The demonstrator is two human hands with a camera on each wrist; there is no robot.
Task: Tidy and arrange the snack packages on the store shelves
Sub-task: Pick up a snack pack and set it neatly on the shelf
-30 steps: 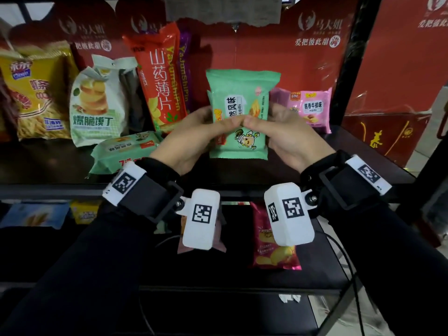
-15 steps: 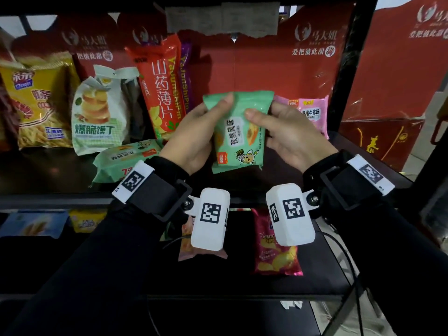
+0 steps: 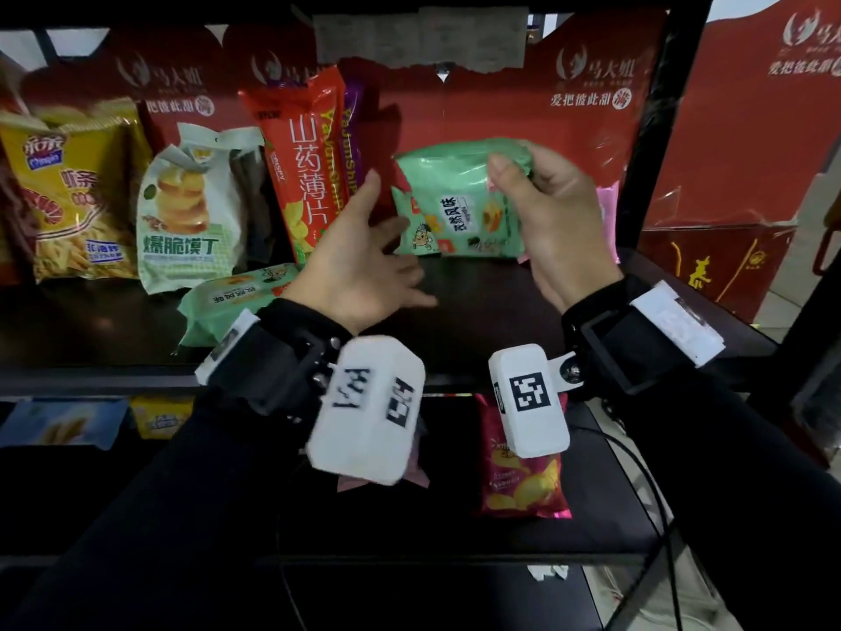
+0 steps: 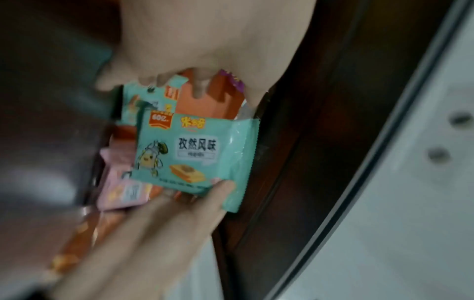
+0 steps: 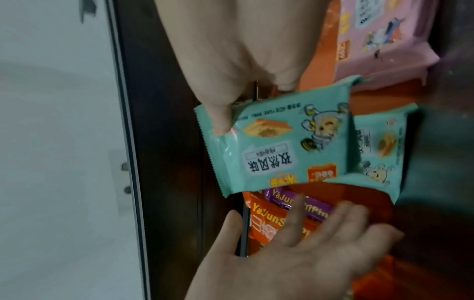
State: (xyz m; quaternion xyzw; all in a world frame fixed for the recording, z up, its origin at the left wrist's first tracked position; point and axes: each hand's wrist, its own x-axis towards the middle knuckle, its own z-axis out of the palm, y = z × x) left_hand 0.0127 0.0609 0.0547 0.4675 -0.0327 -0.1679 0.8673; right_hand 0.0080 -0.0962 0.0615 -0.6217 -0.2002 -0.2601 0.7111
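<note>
Left hand (image 3: pixel 359 261) now off green packet (image 3: pixel 459 198), fingers spread, right hand (image 3: pixel 555 220) fingers still pinching it.

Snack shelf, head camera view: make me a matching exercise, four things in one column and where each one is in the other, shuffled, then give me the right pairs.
Things
1. green packet
2. second green packet
3. magenta chip bag
4. yellow bag

Places
A. lying flat on the upper shelf, by the left wrist
B. upright at the far left of the upper shelf
C. in the right hand, at its top edge
D. on the lower shelf

Pairs: 1-C, 2-A, 3-D, 4-B
</note>
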